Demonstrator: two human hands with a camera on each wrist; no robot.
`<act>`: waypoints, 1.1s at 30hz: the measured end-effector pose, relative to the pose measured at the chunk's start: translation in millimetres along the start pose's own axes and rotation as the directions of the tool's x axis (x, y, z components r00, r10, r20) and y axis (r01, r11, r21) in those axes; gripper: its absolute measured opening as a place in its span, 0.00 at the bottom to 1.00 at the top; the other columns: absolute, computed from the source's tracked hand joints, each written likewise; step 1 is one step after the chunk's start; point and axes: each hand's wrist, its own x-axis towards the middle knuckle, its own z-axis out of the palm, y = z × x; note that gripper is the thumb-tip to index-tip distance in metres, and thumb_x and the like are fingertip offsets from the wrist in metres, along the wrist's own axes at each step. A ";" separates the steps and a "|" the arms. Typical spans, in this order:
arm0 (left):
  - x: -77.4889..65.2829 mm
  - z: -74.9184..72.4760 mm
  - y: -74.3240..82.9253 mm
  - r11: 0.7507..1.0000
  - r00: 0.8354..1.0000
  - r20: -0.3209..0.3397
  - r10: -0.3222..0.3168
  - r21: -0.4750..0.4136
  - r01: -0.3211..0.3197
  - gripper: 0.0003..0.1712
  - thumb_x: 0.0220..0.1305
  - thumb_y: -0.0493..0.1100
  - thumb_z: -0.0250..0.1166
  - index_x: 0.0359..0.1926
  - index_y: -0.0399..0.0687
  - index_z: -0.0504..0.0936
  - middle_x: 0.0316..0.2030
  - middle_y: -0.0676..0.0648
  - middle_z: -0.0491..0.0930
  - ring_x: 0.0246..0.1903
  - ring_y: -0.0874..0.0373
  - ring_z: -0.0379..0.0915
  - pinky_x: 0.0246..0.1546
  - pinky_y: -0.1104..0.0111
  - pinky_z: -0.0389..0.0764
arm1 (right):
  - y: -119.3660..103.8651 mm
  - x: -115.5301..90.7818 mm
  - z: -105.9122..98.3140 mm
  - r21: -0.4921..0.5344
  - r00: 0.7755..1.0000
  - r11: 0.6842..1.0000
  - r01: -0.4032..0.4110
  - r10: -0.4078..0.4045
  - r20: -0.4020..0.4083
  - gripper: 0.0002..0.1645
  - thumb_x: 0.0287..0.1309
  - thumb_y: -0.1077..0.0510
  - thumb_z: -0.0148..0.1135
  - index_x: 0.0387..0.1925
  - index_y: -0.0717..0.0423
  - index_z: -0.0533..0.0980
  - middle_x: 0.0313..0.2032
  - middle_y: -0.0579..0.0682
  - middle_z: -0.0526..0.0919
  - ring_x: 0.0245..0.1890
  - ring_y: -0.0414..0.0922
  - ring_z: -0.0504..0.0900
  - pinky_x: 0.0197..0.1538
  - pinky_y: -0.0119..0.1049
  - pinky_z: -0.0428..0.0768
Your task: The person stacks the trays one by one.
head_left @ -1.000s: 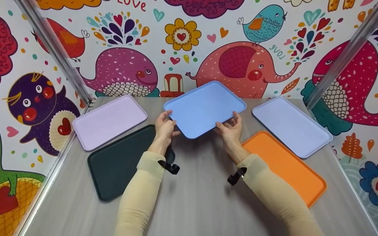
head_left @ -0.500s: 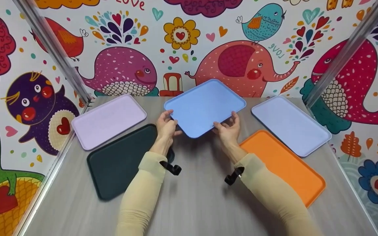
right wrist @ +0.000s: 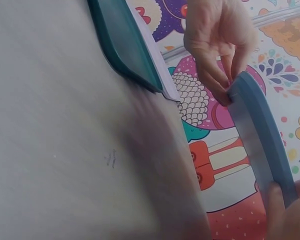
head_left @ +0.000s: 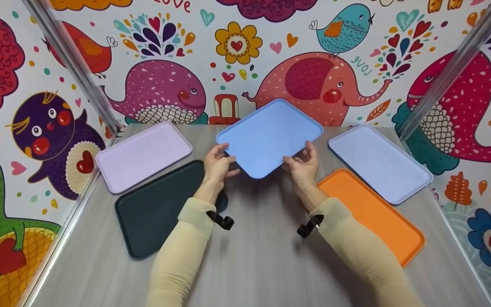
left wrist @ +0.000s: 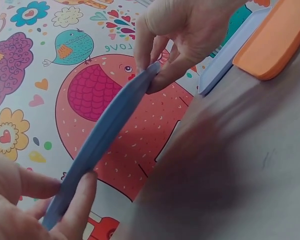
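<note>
Blue tray (head_left: pixel 271 138) is held clear of the table (head_left: pixel 254 260), tilted, at the far middle of the scene, in front of the patterned wall (head_left: pixel 237 85). Left hand (head_left: pixel 218 165) pinches its left end, thumb and fingers on opposite faces; the grip is closed to the tray's thin edge. Right hand (head_left: pixel 304 167) likewise pinches the near right edge. On the left, a lilac tray (head_left: pixel 143 157) lies on the far side of a dark green tray (head_left: pixel 160 209). On the right, a pale blue tray (head_left: pixel 379 164) lies just beyond an orange tray (head_left: pixel 373 217).
</note>
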 end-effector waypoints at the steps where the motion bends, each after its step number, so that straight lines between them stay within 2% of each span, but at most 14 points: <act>1: 0.1 -0.9 0.4 1.000 1.000 0.007 0.005 0.010 -0.005 0.29 0.68 0.27 0.64 0.68 0.46 0.78 0.68 0.36 0.72 0.61 0.41 0.78 0.46 0.47 0.88 | -1.0 0.7 -1.3 0.001 1.000 1.000 -0.001 0.001 -0.001 0.59 0.52 0.80 0.70 0.82 0.51 0.59 0.69 0.60 0.65 0.42 0.50 0.83 0.35 0.38 0.89; 6: 1.5 -7.7 5.3 0.997 0.998 0.059 0.032 0.064 -0.036 0.30 0.68 0.32 0.69 0.70 0.48 0.78 0.73 0.40 0.70 0.63 0.45 0.77 0.46 0.54 0.89 | -7.5 3.9 -10.9 -0.022 1.000 0.999 -0.024 0.024 0.007 0.58 0.54 0.80 0.68 0.82 0.50 0.58 0.72 0.60 0.64 0.38 0.46 0.84 0.35 0.38 0.89; 10: 6.3 -14.9 13.2 0.995 0.992 0.113 0.050 0.081 -0.059 0.33 0.68 0.36 0.72 0.73 0.48 0.76 0.76 0.42 0.67 0.64 0.46 0.78 0.52 0.51 0.87 | -14.8 8.3 -20.5 -0.045 0.998 0.998 -0.044 0.046 0.038 0.58 0.56 0.79 0.68 0.83 0.49 0.57 0.73 0.58 0.64 0.41 0.46 0.85 0.35 0.35 0.88; 14: 13.1 -23.6 24.7 0.988 0.987 0.156 0.048 0.140 -0.070 0.38 0.68 0.42 0.74 0.76 0.49 0.72 0.74 0.40 0.69 0.60 0.43 0.80 0.57 0.48 0.84 | -23.0 13.0 -29.5 -0.043 0.991 0.996 -0.076 0.080 0.108 0.57 0.59 0.77 0.69 0.83 0.48 0.57 0.73 0.57 0.67 0.43 0.46 0.84 0.36 0.36 0.88; 19: 24.2 -33.5 39.9 0.971 0.975 0.219 0.019 0.227 -0.070 0.40 0.68 0.48 0.75 0.77 0.51 0.70 0.72 0.38 0.70 0.60 0.43 0.78 0.54 0.49 0.86 | -31.5 18.6 -40.2 -0.084 0.974 0.992 -0.094 0.110 0.199 0.56 0.61 0.74 0.70 0.83 0.48 0.57 0.73 0.57 0.70 0.46 0.46 0.85 0.42 0.39 0.89; 26: 37.4 -43.9 54.8 0.958 0.932 0.359 -0.048 0.282 -0.060 0.38 0.71 0.47 0.72 0.77 0.51 0.69 0.71 0.38 0.71 0.62 0.40 0.77 0.50 0.51 0.88 | -39.1 22.8 -49.7 -0.076 0.946 0.991 -0.107 0.124 0.300 0.54 0.61 0.76 0.67 0.83 0.48 0.58 0.73 0.59 0.70 0.58 0.50 0.81 0.48 0.44 0.89; 29: 42.6 -46.2 59.3 0.962 0.910 0.410 -0.063 0.267 -0.054 0.37 0.73 0.45 0.70 0.78 0.52 0.69 0.71 0.38 0.71 0.60 0.41 0.78 0.50 0.52 0.88 | -41.6 24.1 -50.6 -0.052 0.931 0.992 -0.113 0.124 0.344 0.54 0.61 0.77 0.67 0.83 0.48 0.58 0.72 0.59 0.69 0.57 0.50 0.82 0.49 0.45 0.89; 33: 48.8 -47.6 64.9 0.969 0.884 0.463 -0.065 0.239 -0.055 0.36 0.74 0.42 0.67 0.78 0.52 0.68 0.71 0.37 0.72 0.58 0.41 0.80 0.50 0.53 0.88 | -43.8 25.6 -51.3 -0.013 0.909 0.993 -0.118 0.113 0.401 0.54 0.61 0.78 0.66 0.83 0.50 0.58 0.71 0.61 0.69 0.51 0.48 0.85 0.45 0.45 0.90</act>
